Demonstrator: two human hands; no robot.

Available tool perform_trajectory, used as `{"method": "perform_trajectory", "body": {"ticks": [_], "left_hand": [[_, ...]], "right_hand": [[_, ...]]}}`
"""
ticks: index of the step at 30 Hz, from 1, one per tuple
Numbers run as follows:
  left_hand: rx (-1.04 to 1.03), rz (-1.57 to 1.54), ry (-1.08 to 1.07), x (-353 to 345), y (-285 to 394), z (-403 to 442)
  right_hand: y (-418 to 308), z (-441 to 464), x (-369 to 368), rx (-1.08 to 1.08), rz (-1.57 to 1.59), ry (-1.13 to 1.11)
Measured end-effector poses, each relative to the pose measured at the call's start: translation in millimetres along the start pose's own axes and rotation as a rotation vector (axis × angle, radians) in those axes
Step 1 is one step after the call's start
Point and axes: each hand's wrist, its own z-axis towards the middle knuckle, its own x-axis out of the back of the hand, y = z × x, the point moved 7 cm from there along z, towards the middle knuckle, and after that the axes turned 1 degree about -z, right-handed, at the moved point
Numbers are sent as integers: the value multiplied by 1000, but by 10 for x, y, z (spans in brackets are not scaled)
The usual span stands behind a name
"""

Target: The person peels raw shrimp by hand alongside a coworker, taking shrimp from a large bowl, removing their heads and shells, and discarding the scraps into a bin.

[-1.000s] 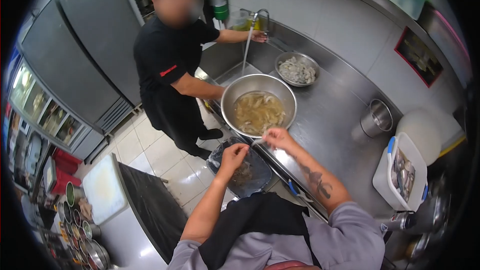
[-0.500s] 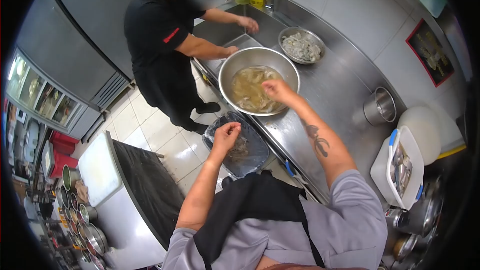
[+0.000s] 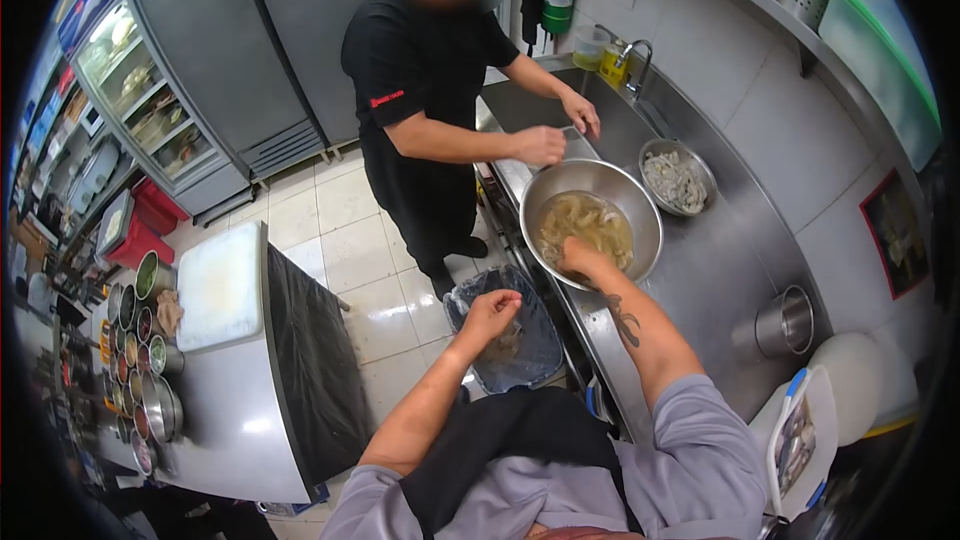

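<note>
My right hand reaches into a large steel bowl of cloudy water, among what look like shrimp; its fingers are partly hidden there. Over a lined bin on the floor, my left hand is raised with thumb and fingertips pressed together; anything between them is too small to make out. A smaller steel bowl of pale, shrimp-like pieces stands behind the large one on the steel counter.
A co-worker in black stands at the sink, hands near the large bowl. To the right are a steel container and a white tub. A cutting board lies on the left table.
My right hand has gone from near my left hand down into the large bowl. The tap's water stream has stopped, and the co-worker's hands have moved off the tap and bowl rim. The view has shifted.
</note>
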Motion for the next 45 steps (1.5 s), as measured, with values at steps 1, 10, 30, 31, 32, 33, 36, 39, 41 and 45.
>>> {"method": "perform_trajectory", "body": {"ticks": [1,10,30,31,32,33,36,39,41,45], "left_hand": [[1,22,-7,8,38,2],[-100,107,-69,-132,125,69],[-437,51,-77,-508,844,369],[-382,41,-111,-512,814,334],[-338,64,-111,-493,790,310],[-337,83,-104,-473,703,308],[-363,160,-74,-377,610,259],[-371,227,-75,-331,613,200],[-461,202,-46,-312,591,160],[-425,252,-64,-259,625,109]], "right_hand": [[56,59,-20,7,29,26],[218,-167,140,97,164,212],[-409,-1264,487,205,1159,166],[-457,-1253,414,243,1139,134],[-481,-1239,335,245,1138,140],[-516,-1249,289,236,1141,145],[-557,-1232,167,219,1091,161],[-527,-1218,56,203,1007,197],[-530,-1231,30,190,926,204],[-516,-1259,-71,154,929,186]]}}
